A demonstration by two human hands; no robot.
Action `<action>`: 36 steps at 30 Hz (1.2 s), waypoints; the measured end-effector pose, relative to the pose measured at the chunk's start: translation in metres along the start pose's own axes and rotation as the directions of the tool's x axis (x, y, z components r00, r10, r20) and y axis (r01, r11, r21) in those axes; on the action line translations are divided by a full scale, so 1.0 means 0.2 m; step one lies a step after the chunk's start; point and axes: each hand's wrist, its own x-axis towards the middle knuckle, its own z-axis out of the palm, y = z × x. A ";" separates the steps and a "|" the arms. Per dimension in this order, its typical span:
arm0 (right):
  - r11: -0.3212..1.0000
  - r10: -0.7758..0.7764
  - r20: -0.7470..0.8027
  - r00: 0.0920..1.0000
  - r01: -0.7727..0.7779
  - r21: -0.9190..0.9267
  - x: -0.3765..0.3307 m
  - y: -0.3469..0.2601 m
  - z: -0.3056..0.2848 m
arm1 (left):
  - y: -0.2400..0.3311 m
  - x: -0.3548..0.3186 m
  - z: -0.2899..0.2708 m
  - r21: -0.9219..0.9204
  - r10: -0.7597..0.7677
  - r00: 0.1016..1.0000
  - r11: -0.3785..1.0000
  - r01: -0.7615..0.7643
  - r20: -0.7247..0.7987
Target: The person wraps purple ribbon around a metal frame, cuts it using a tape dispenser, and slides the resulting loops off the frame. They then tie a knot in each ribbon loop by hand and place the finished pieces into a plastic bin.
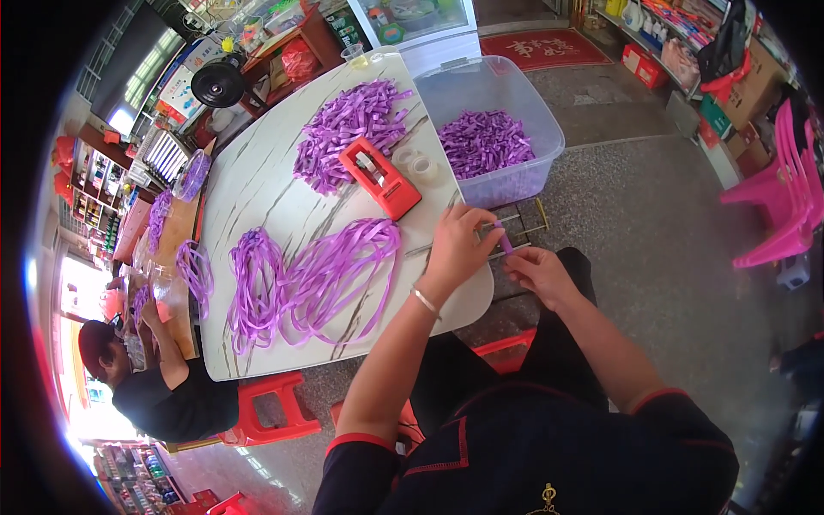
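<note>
Off the table's (257, 172) near edge, I see the short purple ribbon strip (505, 237) upright between both hands: left hand (455, 247) pinches its top, right hand (536, 270) its bottom.

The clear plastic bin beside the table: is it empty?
No, the clear plastic bin holds a heap of purple ribbon pieces on its bottom.

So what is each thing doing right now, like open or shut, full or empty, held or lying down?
Left hand: fingers closed on the purple strip.
Right hand: pinching the strip's lower end.
Purple strip: held between both hands, off the table.
Clear bin: open, no lid, partly filled with purple pieces.
Red tape dispenser: lying on the table, untouched.
Long ribbon loops: spread loose on the table.
Short ribbon pile: heaped loose.
</note>
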 end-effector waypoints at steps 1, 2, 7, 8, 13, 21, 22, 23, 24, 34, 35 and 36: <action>1.000 0.013 0.012 1.000 -0.013 -0.022 0.00 0.00 -0.02 | 0.06 -0.05 -0.01 -0.266 -0.198 0.979 0.942 0.205 0.053; 1.000 0.016 0.010 1.000 -0.015 -0.020 0.00 -0.01 -0.01 | 0.12 -0.10 -0.04 -0.494 -0.371 0.915 0.773 0.397 0.155; 0.999 0.005 0.028 1.000 -0.004 -0.034 -0.02 -0.02 -0.01 | 0.31 -0.27 -0.15 -0.696 -0.430 0.678 0.145 0.703 0.596; 0.999 0.007 0.033 0.999 -0.005 -0.035 -0.02 -0.02 -0.01 | 0.32 -0.28 -0.16 -0.674 -0.396 0.591 -0.103 0.731 0.702; 0.998 -0.008 0.054 0.999 0.011 -0.066 -0.02 -0.03 -0.01 | 0.32 -0.26 -0.06 -0.588 -0.353 0.475 -0.574 0.570 0.806; 0.961 0.043 0.121 0.992 -0.008 -0.276 -0.06 -0.17 -0.06 | 0.20 -0.29 0.03 -0.302 0.064 0.725 -0.881 0.363 0.685; 0.906 0.127 0.172 0.977 -0.044 -0.421 -0.07 -0.25 -0.06 | 0.20 -0.29 0.03 -0.306 0.059 0.730 -0.883 0.357 0.681; 0.895 0.150 0.210 0.966 -0.043 -0.444 -0.07 -0.31 -0.06 | 0.19 -0.29 0.02 -0.288 0.082 0.726 -0.883 0.371 0.683; 0.891 0.152 0.214 0.965 -0.041 -0.452 -0.05 -0.37 -0.03 | 0.19 -0.29 0.01 -0.273 0.102 0.723 -0.882 0.383 0.683; 0.599 -0.382 0.418 0.824 0.565 -0.568 0.67 -0.60 0.66 | 0.19 -0.32 0.04 -0.356 0.146 0.786 -0.831 0.427 0.601; 0.612 -0.258 0.419 0.871 0.483 -0.626 0.71 -0.60 0.71 | 0.19 -0.32 0.04 -0.364 0.138 0.790 -0.831 0.420 0.597; 0.610 -0.257 0.426 0.868 0.487 -0.625 0.72 -0.60 0.74 | 0.19 -0.33 0.03 -0.367 0.128 0.785 -0.831 0.418 0.606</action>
